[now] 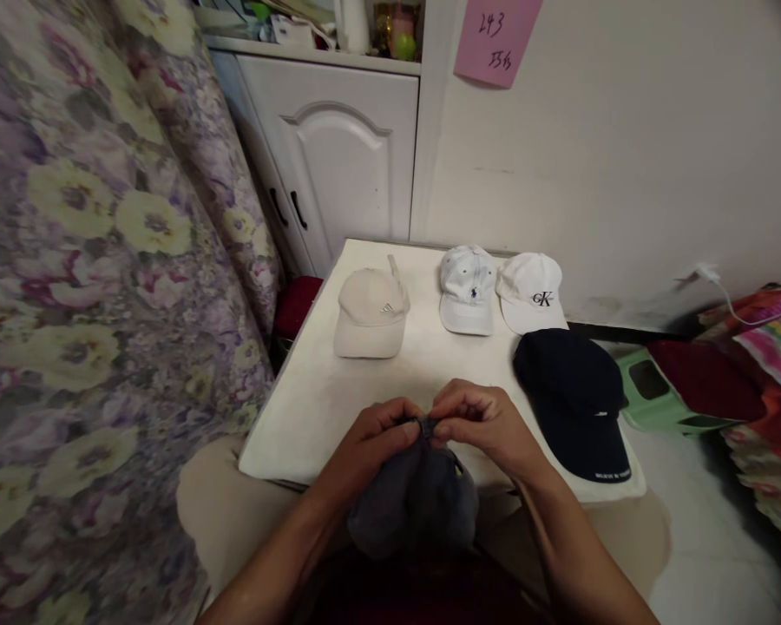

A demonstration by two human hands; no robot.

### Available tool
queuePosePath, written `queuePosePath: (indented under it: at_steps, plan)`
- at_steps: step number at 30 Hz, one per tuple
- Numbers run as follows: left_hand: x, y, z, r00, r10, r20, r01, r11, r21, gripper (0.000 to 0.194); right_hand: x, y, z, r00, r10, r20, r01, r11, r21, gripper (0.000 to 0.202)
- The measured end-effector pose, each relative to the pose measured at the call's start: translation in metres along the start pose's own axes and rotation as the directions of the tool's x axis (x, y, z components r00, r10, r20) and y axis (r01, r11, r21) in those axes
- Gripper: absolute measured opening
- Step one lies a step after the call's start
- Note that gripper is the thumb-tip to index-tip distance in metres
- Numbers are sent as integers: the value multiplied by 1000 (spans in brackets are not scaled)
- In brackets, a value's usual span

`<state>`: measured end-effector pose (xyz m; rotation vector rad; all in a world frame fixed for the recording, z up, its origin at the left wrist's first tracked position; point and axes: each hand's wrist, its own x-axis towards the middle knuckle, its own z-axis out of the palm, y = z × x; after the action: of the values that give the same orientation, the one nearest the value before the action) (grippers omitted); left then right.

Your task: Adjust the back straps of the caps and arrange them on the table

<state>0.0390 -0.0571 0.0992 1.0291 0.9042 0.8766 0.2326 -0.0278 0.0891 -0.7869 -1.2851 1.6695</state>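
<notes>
A dark blue-grey cap (pixel 410 503) is held over the near edge of the white table (pixel 299 434). My left hand (pixel 381 434) pinches its strap or edge from the left. From the right, my right hand (pixel 475 421) grips the same part, its fingertips close to the left ones. Beyond my hands on the table lie a beige cap (pixel 370 314) at the left, a pale cap with a small dark logo (pixel 468 291) and a white "CK" cap (pixel 532 292) at the back. A large navy cap (pixel 573 399) rests at the right edge.
A floral curtain (pixel 91 260) hangs on the left. Behind the table are a white cabinet (pixel 344 148) and a wall with a pink note (pixel 496 39). At the right stands a green stool (pixel 651 391) beside colourful cloth (pixel 777 434).
</notes>
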Motion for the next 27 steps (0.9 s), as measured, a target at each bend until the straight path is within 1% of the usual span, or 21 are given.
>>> queuePosePath:
  at_steps: [2, 4, 7, 11, 18, 21, 25, 27]
  plan:
    - [1, 1, 1, 1000, -7, 3, 7, 1000, 5, 20, -1, -3, 0, 1000, -5, -6, 4, 998, -56, 16]
    - [1, 2, 1, 1000, -19, 5, 19, 1000, -1, 20, -2, -6, -1, 1000, 22, -7, -22, 996, -92, 17]
    - [1, 3, 0, 1000, -29, 0, 29, 999, -35, 19, -3, -8, -1, 999, 42, -14, -43, 997, -61, 19]
    - [1, 5, 0, 1000, -27, -4, 27, 1000, -17, 18, -4, -6, -1, 1000, 9, -23, -10, 1000, -15, 19]
    - [1, 4, 0, 1000, -1, 8, 1, 1000, 1, 18, -3, -8, 0, 1000, 7, 9, -6, 999, -44, 17]
    - [1, 3, 0, 1000, -2, 4, 2, 999, 34, 17, -3, -11, 1, 1000, 1, 19, 1, 993, -120, 15]
    - [2, 3, 1, 999, -16, -31, 18, 998, 63, 17, -5, -16, 3, 997, -73, 25, 77, 948, -307, 11]
    - [1, 3, 2, 1000, -17, -24, 18, 999, 39, 16, -6, -16, 3, 996, -80, 30, 85, 943, -322, 10]
